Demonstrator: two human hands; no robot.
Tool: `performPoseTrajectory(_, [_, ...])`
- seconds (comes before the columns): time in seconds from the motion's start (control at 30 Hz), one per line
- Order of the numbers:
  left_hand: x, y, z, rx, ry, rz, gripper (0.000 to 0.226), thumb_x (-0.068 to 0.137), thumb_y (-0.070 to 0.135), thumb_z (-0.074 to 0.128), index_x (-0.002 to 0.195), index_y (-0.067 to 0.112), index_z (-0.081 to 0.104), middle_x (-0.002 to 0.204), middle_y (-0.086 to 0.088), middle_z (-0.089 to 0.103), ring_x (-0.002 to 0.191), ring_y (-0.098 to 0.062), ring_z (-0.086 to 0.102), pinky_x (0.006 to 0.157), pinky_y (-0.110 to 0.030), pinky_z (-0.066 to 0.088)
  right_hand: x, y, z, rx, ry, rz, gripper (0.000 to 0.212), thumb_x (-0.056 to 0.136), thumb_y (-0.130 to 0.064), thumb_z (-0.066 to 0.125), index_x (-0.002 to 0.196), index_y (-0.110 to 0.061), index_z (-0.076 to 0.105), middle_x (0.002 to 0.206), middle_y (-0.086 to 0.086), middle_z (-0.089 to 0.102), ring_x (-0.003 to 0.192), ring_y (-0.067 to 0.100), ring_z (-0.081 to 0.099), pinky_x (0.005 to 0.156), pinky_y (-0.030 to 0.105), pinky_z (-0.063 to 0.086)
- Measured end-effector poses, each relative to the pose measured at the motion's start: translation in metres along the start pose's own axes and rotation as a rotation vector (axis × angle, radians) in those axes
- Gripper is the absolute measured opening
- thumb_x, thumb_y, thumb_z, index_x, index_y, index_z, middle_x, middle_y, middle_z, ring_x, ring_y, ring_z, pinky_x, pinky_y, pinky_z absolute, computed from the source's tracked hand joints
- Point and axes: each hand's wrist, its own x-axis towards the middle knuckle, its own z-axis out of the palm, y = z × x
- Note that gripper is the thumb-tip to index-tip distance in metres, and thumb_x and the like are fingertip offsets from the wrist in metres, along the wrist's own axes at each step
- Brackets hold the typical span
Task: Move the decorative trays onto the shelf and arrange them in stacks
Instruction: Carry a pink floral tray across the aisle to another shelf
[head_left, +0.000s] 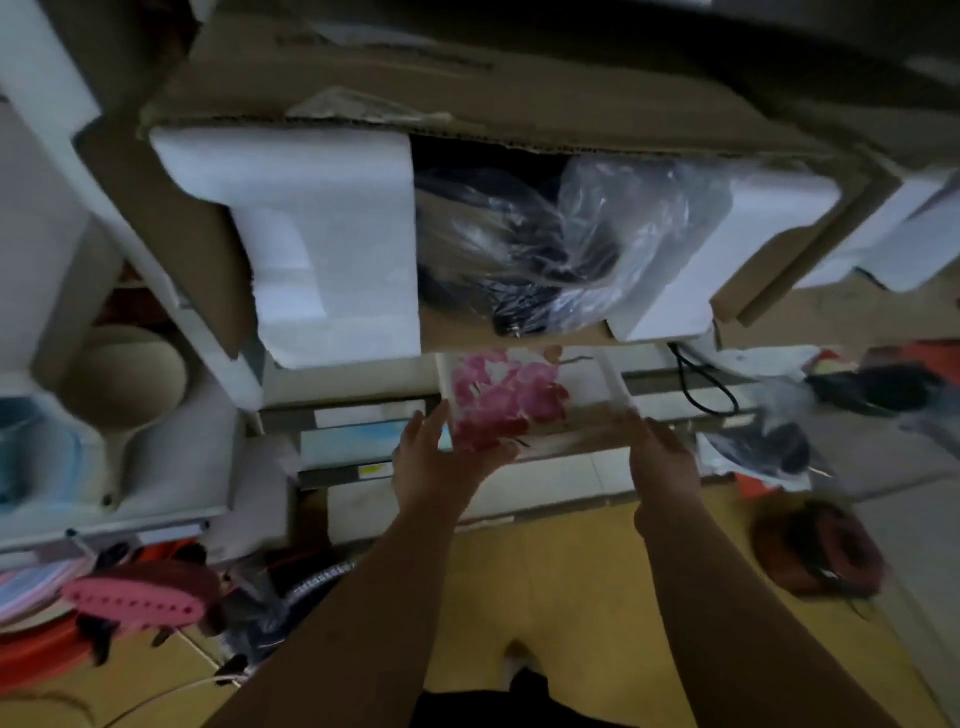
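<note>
Item: white rectangular tray with pink flower print (511, 402) | grip: our left hand (434, 460) and right hand (662, 449) clamp opposite edges, keeping it level | destination: shelf, judged.

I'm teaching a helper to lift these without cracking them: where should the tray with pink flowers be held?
Hold the flowered tray by its two opposite side rims, coming from the near side. It is flat, wide and tilted, so a grip on both edges keeps it level. That is where the left hand and right hand are.
</note>
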Motion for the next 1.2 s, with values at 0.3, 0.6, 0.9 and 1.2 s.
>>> performPoseTrajectory(0.3, [-0.012, 0.015, 0.043, -0.116, 0.171, -0.001, 0.055, 0.065, 0.092, 0.075, 0.108, 0.058, 0.071, 0.120, 0.010, 0.076, 0.114, -0.019, 0.072, 0.102, -0.051, 0.058, 0.045, -0.006, -0.001, -0.518, -0.101, -0.174, 0.059, 0.091, -0.065, 0.055, 0.120, -0.016, 0.070, 0.111, 0.013, 0.065, 0.104, 0.035, 0.061, 0.085, 0.042, 0.047])
performPoseTrajectory(0.6, [-0.021, 0.017, 0.096, 0.023, 0.444, -0.294, 0.088, 0.066, 0.089, 0.063, 0.135, 0.035, 0.053, 0.128, -0.003, 0.067, 0.117, -0.032, 0.066, 0.099, -0.059, 0.058, 0.066, -0.019, -0.037, -0.244, -0.392, -0.103, 0.073, 0.068, -0.071, 0.056, 0.131, -0.033, 0.061, 0.119, -0.003, 0.070, 0.107, 0.028, 0.066, 0.099, 0.050, 0.053])
performPoseTrajectory(0.9, [-0.059, 0.096, 0.081, -0.116, 0.589, -0.318, 0.089, 0.071, 0.073, 0.071, 0.145, 0.025, 0.056, 0.121, 0.000, 0.072, 0.111, -0.025, 0.069, 0.094, -0.044, 0.059, 0.081, -0.039, -0.059, 0.230, -0.425, 0.052, 0.018, 0.093, -0.033, 0.065, 0.097, -0.015, 0.065, 0.088, 0.002, 0.068, 0.084, 0.025, 0.065, 0.078, 0.038, 0.053])
performPoseTrajectory(1.2, [-0.040, 0.112, 0.063, -1.375, 0.490, -0.349, 0.012, 0.102, 0.011, 0.065, 0.114, 0.014, 0.066, 0.105, -0.005, 0.066, 0.080, -0.016, 0.071, 0.063, -0.022, 0.059, 0.100, -0.035, -0.069, 0.721, -0.783, 0.480, 0.008, 0.097, -0.007, 0.070, 0.103, -0.003, 0.070, 0.101, 0.012, 0.072, 0.093, 0.019, 0.073, 0.074, 0.026, 0.062])
